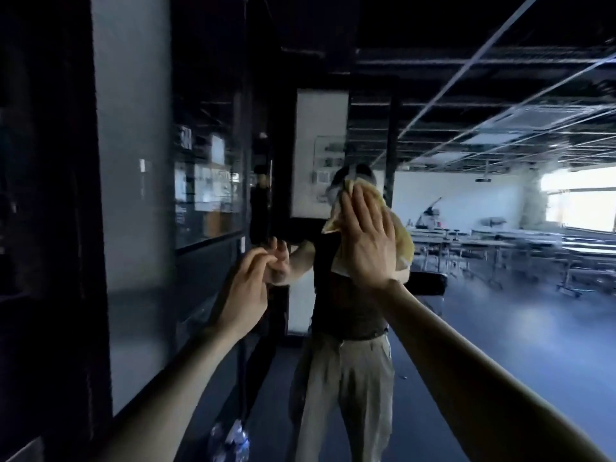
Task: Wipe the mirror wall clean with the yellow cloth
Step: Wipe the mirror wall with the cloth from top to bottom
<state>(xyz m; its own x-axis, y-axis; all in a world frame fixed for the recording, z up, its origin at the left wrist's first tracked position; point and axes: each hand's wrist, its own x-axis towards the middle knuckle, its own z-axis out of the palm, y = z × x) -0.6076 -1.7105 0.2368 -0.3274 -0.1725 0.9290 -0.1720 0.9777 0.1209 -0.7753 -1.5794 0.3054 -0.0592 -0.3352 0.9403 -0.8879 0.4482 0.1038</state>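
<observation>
dim room: dark ceiling grid (466, 105) overhead, bright window (580, 201) far right, rows of long tables (500, 243) on a bluish floor (516, 325), grey pillar (133, 161) at left.

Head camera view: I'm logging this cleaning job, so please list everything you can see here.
yellow cloth: one, yellow, pressed against the mirror under the right hand
mirror wall: one, straight ahead, reflecting the room
reflected person: one, dark top and beige trousers, centre of the mirror
pillar: one, grey, left
tables: several, pale, reflected at right
window: one, bright, far right in the reflection
plastic bottle: one, clear, blurred, bottom edge
left hand: one, bare, left of centre, fingers bent, tips at the glass, holding nothing
right hand: one, bare, centre, fingers straight, flat on the cloth
</observation>
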